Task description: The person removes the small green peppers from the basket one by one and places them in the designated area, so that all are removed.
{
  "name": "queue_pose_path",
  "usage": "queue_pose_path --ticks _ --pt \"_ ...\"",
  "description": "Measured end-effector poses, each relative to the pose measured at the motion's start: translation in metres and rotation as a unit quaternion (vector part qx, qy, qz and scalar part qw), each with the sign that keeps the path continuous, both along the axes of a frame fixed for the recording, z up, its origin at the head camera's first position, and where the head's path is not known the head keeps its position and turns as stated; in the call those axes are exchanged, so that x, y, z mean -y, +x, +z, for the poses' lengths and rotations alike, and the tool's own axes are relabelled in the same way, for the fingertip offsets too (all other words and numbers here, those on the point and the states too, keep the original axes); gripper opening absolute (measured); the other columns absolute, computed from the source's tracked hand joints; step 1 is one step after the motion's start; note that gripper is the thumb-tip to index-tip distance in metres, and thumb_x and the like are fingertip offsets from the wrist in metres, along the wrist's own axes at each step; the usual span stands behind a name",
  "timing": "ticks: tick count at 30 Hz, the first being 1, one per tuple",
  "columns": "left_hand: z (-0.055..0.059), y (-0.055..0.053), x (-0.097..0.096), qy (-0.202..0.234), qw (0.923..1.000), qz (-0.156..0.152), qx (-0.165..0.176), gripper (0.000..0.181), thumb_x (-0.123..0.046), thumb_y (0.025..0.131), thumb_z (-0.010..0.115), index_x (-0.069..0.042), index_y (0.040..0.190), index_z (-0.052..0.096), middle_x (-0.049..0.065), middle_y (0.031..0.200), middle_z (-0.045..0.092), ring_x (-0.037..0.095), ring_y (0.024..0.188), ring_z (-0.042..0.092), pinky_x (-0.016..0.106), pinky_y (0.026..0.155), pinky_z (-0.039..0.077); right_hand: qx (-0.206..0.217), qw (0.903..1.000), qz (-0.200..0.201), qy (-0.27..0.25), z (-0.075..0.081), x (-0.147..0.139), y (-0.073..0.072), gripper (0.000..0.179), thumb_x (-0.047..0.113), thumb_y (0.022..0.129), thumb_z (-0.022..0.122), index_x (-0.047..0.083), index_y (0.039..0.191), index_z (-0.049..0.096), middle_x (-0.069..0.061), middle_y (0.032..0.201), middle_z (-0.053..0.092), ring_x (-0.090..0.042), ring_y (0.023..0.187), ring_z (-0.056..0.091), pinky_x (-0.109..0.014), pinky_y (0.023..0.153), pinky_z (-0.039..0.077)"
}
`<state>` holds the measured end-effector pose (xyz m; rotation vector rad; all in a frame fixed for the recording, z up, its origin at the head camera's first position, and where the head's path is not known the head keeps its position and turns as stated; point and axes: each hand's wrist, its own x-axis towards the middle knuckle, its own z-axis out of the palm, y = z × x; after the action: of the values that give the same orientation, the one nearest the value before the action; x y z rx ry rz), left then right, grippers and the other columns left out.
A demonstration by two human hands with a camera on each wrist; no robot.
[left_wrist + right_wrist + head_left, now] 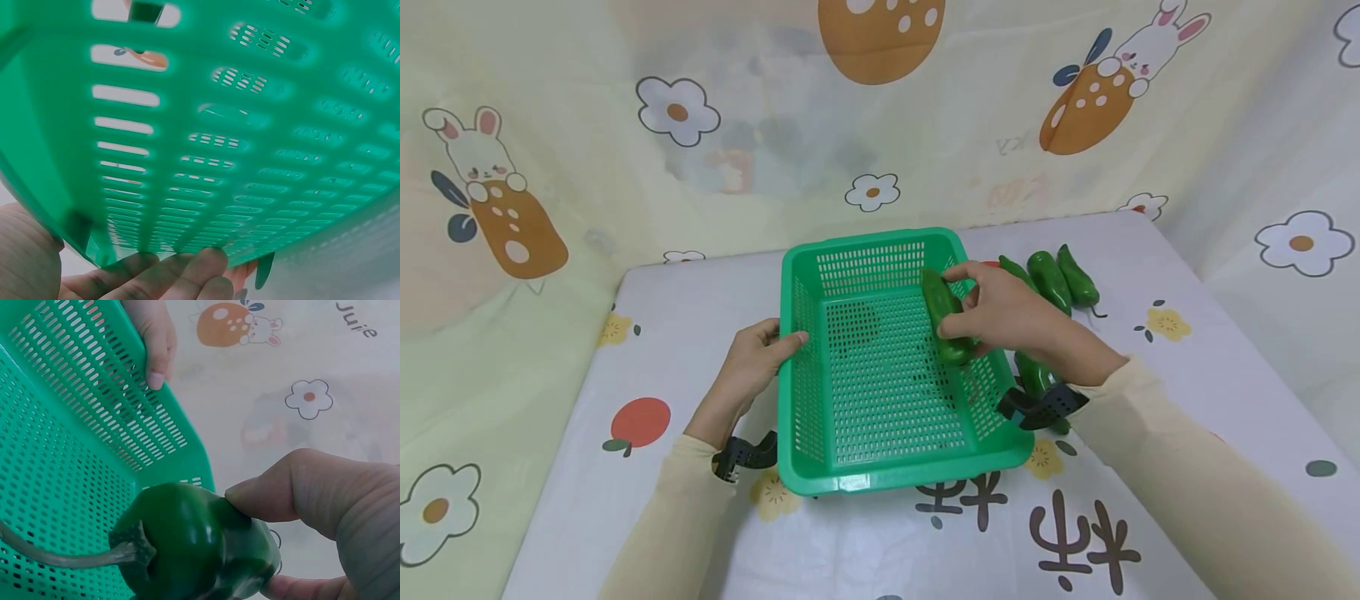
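A green rectangular plastic basket (895, 383) with slotted walls sits in the middle of the head view. My left hand (756, 362) grips its left rim, thumb over the edge; the left wrist view shows those fingers (187, 275) against the outside of the slotted wall. Over the basket's right side, my right hand (1000, 308) pinches a green pepper (943, 321) between thumb and fingers. In the right wrist view the pepper (181, 544) has its curved stem pointing toward the basket. No other pepper shows inside the basket.
Several green peppers (1049, 282) lie on the table right of the basket, partly behind my right hand and wrist. Another pepper (1033, 375) lies close to the basket's right wall. A patterned cloth (760, 183) hangs behind the white printed tabletop (880, 542).
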<state>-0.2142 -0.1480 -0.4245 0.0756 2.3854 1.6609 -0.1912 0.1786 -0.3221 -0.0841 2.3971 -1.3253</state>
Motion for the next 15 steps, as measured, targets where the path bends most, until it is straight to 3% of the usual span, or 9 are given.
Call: queue_pose_path --ticks 15 --pt "-0.001 -0.001 0.001 0.007 1.0000 -0.002 0.007 0.043 -0.031 0.095 0.063 -0.003 0.127 0.058 0.016 0.106 0.071 0.026 0.090 0.070 0.036 0.082 0.054 -0.016 0.9998 -0.004 0.007 0.008 -0.021 0.004 0.077 0.016 0.084 0.069 0.004 0.148 0.028 -0.019 0.103 0.048 -0.026 0.084 0.064 -0.041 0.067 0.059"
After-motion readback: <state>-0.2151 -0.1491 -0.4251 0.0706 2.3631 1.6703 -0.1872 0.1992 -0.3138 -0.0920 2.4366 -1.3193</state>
